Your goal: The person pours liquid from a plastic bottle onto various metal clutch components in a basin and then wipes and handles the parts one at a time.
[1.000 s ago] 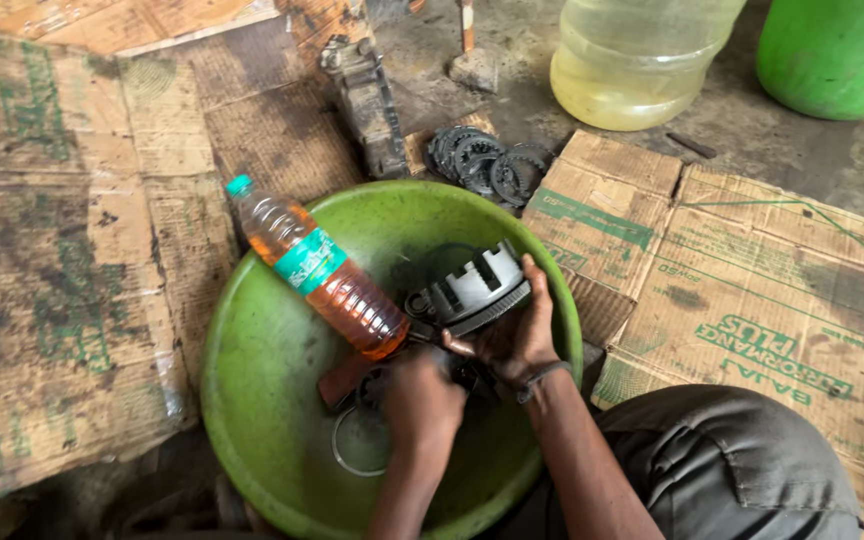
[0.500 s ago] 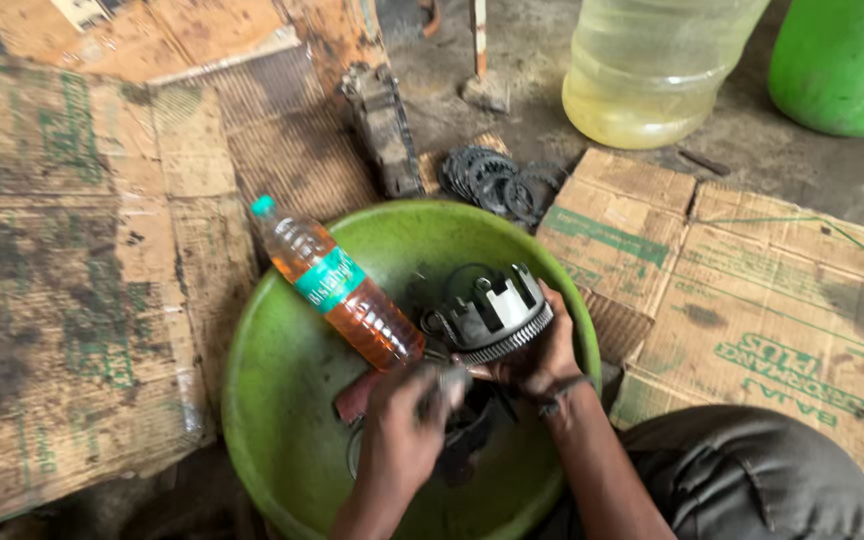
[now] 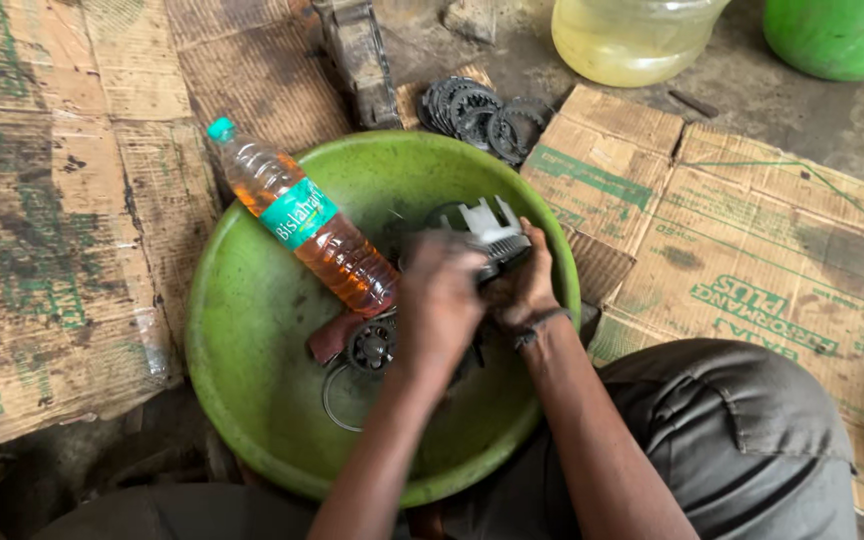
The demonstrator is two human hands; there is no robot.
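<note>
Flattened cardboard [image 3: 62, 230] covers the floor across the left and right of the frame, and at centre sits a wide green basin [image 3: 252, 330] in which the work is being done. A plastic bottle [image 3: 302, 225] of amber liquid leans over the basin's upper-left rim, its cap outside and its base down by the parts in the middle. The slotted metal drum [image 3: 487, 232], a toothed, round machine part, is held just right of the basin's centre, above the bowl. The right hand [image 3: 524, 290] grasps it from below and behind, fingers wrapped on its rim. The left hand [image 3: 442, 305] is pressed over its near side, blurred, so whether it grips or merely rubs cannot be told. Cleaning such a part goes best, I judge, with the drum kept low over the basin so drips fall inside, the supporting hand firm and turning it slot by slot. A small gear [image 3: 370, 345] and a thin wire ring [image 3: 337, 400] lie on the basin floor beneath.
</note>
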